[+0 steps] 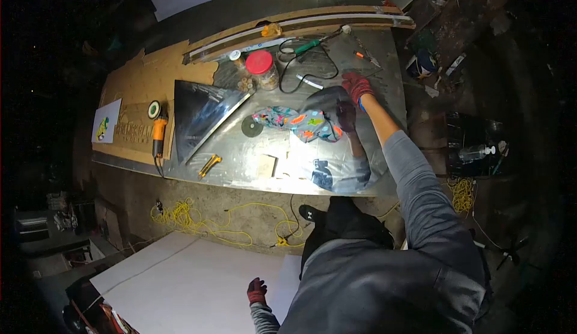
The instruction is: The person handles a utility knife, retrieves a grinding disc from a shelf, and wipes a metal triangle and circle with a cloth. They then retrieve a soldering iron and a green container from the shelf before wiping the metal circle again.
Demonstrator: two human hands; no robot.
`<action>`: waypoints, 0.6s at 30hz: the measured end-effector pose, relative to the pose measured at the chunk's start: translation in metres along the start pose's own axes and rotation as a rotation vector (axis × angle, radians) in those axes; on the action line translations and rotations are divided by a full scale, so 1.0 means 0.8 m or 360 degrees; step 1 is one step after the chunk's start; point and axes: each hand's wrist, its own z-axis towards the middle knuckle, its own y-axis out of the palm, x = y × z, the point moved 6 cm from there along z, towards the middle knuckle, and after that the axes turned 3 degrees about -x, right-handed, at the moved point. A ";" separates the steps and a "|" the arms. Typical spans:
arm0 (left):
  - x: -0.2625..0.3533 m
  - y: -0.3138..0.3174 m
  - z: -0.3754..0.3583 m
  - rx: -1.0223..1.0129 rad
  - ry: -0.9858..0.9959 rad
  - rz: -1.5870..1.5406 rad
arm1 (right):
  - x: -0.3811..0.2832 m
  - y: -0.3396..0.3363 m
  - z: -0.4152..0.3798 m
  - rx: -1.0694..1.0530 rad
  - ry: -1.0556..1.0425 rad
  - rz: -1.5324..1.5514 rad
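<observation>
My right hand (357, 88), in a red glove, reaches to the right part of the metal-topped table (384, 112). Its fingers are curled together at the surface; whether anything is in them is hidden. Just beyond it lies a small orange-and-dark tool (366, 58). A green-handled soldering iron (308, 47) with a looped black cord rests to its left. Low by my side, my left hand (256, 290), also red-gloved, hangs over a white panel (198, 280), fingers loosely apart and nothing in them. A colourful patterned cloth (306, 122) lies crumpled mid-table.
A red-lidded jar (259, 63), a black disc (252, 126), a yellow utility knife (210, 165) and an orange power tool (158, 131) lie on the table. A dark triangular sheet (201, 115) has a bright edge. Yellow cord (189, 214) tangles across the floor.
</observation>
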 end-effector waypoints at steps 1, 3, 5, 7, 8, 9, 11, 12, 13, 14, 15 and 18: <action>0.026 0.005 0.002 0.0038 0.0012 -0.0022 | 0.034 0.015 0.024 0.0063 0.0019 -0.0002; 0.059 0.015 0.011 0.0025 0.0035 0.0004 | 0.047 0.022 0.053 0.0118 0.0040 -0.0013; 0.070 0.034 0.006 0.0074 0.0038 0.0019 | 0.034 0.029 0.062 0.0057 0.0433 0.0024; 0.077 0.056 -0.001 0.0061 0.0066 0.0040 | 0.052 0.053 0.109 -0.0136 0.0468 -0.0181; 0.073 0.071 0.003 0.0097 -0.0098 0.0113 | 0.061 0.062 0.130 -0.0045 0.0444 -0.0237; 0.046 0.074 0.017 0.0015 -0.0240 0.0190 | 0.069 0.070 0.150 0.0049 0.0424 -0.0291; 0.046 0.100 -0.007 -0.0138 -0.0290 0.0388 | 0.075 0.076 0.184 0.0077 0.0505 -0.0286; 0.055 0.113 -0.028 -0.0143 -0.0222 0.0403 | 0.075 0.077 0.197 0.0117 0.0570 -0.0293; 0.076 0.134 -0.052 -0.0149 -0.0154 0.0416 | 0.072 0.082 0.210 0.0103 0.0577 -0.0287; 0.082 0.145 -0.062 -0.0089 -0.0206 0.0331 | 0.067 0.081 0.220 0.0191 0.0599 -0.0469; 0.085 0.147 -0.067 -0.0077 -0.0220 0.0333 | 0.062 0.080 0.228 0.0278 0.0617 -0.0655; 0.087 0.139 -0.074 -0.0021 -0.0122 0.0422 | 0.063 0.087 0.258 0.0080 0.0895 -0.0515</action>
